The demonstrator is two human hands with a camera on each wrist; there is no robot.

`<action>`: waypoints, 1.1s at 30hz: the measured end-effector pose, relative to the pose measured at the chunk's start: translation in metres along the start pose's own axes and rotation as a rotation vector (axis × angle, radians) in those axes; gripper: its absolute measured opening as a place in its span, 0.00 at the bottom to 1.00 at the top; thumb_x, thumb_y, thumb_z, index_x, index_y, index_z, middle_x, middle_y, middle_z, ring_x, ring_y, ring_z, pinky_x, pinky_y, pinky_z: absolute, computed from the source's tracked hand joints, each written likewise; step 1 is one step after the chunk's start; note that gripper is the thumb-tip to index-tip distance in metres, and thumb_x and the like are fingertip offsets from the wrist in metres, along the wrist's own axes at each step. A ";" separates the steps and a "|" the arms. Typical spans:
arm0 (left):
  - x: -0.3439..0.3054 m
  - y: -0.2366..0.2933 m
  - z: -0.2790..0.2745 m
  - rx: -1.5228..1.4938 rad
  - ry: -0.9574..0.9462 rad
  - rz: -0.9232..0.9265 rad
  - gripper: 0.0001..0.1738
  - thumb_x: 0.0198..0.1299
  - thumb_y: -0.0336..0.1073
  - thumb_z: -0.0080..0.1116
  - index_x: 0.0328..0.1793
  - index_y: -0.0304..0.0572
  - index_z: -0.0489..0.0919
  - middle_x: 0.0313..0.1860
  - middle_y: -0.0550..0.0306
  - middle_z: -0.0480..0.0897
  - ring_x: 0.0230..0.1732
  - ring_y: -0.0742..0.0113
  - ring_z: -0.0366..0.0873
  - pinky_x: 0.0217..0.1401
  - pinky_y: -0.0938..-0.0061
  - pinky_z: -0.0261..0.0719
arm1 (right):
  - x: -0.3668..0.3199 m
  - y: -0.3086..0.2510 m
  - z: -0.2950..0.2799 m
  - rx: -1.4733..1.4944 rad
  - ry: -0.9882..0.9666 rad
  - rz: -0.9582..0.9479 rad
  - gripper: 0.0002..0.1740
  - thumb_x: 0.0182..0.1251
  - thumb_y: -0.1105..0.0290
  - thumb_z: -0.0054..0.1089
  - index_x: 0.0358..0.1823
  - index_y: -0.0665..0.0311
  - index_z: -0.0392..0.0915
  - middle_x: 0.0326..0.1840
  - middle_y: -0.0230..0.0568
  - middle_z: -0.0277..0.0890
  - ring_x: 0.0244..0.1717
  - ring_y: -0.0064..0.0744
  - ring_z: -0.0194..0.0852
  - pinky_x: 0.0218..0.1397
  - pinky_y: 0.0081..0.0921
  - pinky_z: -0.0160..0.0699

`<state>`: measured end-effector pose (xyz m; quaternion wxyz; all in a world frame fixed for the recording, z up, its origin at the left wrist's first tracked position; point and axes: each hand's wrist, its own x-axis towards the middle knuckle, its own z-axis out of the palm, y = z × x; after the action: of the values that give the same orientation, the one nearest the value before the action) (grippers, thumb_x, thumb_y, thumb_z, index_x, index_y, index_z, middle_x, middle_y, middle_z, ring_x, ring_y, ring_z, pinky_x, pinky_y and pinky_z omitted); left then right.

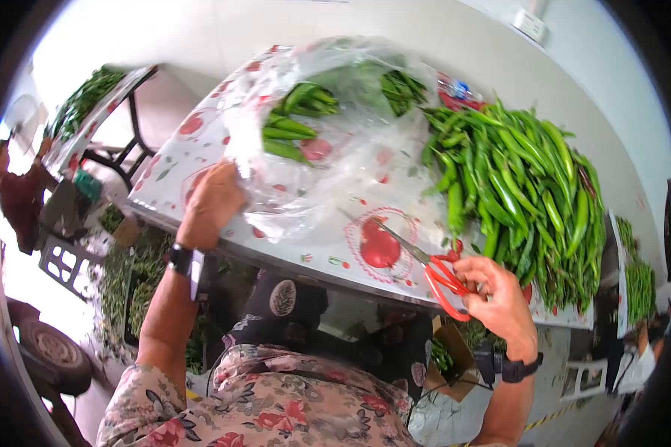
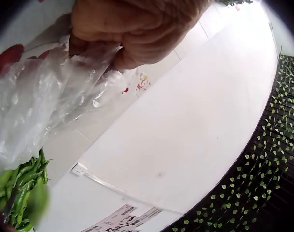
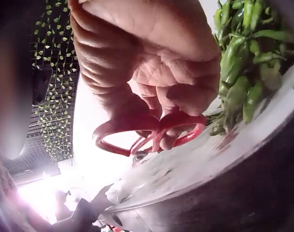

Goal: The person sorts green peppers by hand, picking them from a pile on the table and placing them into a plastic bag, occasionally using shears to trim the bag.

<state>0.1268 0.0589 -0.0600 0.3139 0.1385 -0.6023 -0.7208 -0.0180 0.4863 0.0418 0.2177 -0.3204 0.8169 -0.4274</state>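
Observation:
My left hand point(image 1: 218, 195) pinches the near left edge of a clear plastic bag point(image 1: 276, 208); the left wrist view shows the film point(image 2: 101, 55) bunched between thumb and fingers. Inside the bag, green chili peppers point(image 1: 291, 127) lie in small groups. My right hand point(image 1: 499, 302) holds red-handled scissors point(image 1: 441, 281) by the handle loops, over the table's front edge, with the blades pointing left toward the bag. In the right wrist view, fingers curl about the red loops point(image 3: 122, 126). A large heap of green chilies point(image 1: 529, 186) lies just beyond the right hand.
The table point(image 1: 168, 182) has a white cover with red fruit prints. A cardboard box point(image 1: 458, 357) with peppers stands below its front edge. At far left is another table point(image 1: 101, 112) with greens, near a person point(image 1: 19, 197). A wall socket point(image 1: 529, 26) is behind.

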 end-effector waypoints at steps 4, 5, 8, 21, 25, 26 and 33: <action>-0.006 0.032 0.038 -0.522 -0.036 -0.193 0.13 0.67 0.31 0.42 0.55 0.36 0.70 0.47 0.58 0.78 0.47 0.65 0.77 0.50 0.69 0.76 | 0.007 -0.005 0.014 0.036 -0.009 -0.111 0.23 0.48 0.87 0.48 0.47 0.64 0.75 0.38 0.32 0.79 0.31 0.13 0.67 0.29 0.13 0.65; -0.005 0.030 0.034 -0.530 -0.060 -0.185 0.14 0.67 0.31 0.42 0.57 0.36 0.69 0.50 0.56 0.77 0.50 0.64 0.76 0.53 0.68 0.74 | 0.010 -0.009 0.017 0.029 -0.029 -0.118 0.23 0.48 0.87 0.48 0.47 0.64 0.75 0.37 0.32 0.78 0.31 0.13 0.67 0.29 0.13 0.65; -0.008 0.033 0.033 -0.545 -0.157 -0.120 0.19 0.66 0.30 0.43 0.62 0.35 0.66 0.54 0.53 0.76 0.55 0.61 0.74 0.59 0.67 0.72 | 0.020 -0.024 0.030 0.054 -0.082 -0.149 0.23 0.47 0.88 0.50 0.47 0.65 0.75 0.35 0.29 0.77 0.32 0.14 0.68 0.30 0.13 0.67; -0.047 0.059 0.028 0.657 0.175 0.362 0.26 0.61 0.32 0.53 0.66 0.39 0.65 0.52 0.51 0.75 0.49 0.68 0.73 0.51 0.75 0.73 | 0.069 -0.085 0.091 0.457 -0.176 -0.264 0.22 0.53 0.86 0.52 0.52 0.66 0.72 0.43 0.32 0.73 0.38 0.17 0.68 0.42 0.15 0.71; -0.081 0.075 0.043 0.034 -0.248 0.154 0.36 0.61 0.49 0.58 0.68 0.35 0.62 0.57 0.50 0.71 0.55 0.65 0.72 0.53 0.73 0.73 | 0.083 -0.100 0.122 0.385 -0.211 -0.378 0.21 0.55 0.85 0.51 0.52 0.66 0.72 0.41 0.32 0.73 0.39 0.18 0.70 0.40 0.17 0.73; -0.090 0.079 0.056 0.000 -0.246 0.168 0.39 0.60 0.53 0.58 0.69 0.34 0.61 0.60 0.49 0.69 0.57 0.64 0.71 0.53 0.72 0.74 | 0.086 -0.104 0.133 0.329 -0.204 -0.411 0.20 0.56 0.84 0.51 0.51 0.67 0.72 0.41 0.33 0.73 0.40 0.19 0.70 0.40 0.18 0.74; -0.090 0.094 0.055 0.219 -0.039 0.229 0.19 0.64 0.31 0.48 0.58 0.27 0.70 0.64 0.41 0.66 0.59 0.56 0.73 0.50 0.67 0.81 | 0.104 -0.119 0.170 0.059 -0.249 -0.630 0.17 0.57 0.81 0.56 0.49 0.68 0.73 0.39 0.40 0.78 0.39 0.24 0.76 0.35 0.21 0.77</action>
<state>0.1907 0.1508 0.0263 0.3652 0.0885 -0.6952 -0.6128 0.0568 0.2666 0.0416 0.1820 -0.6002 0.6324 -0.4547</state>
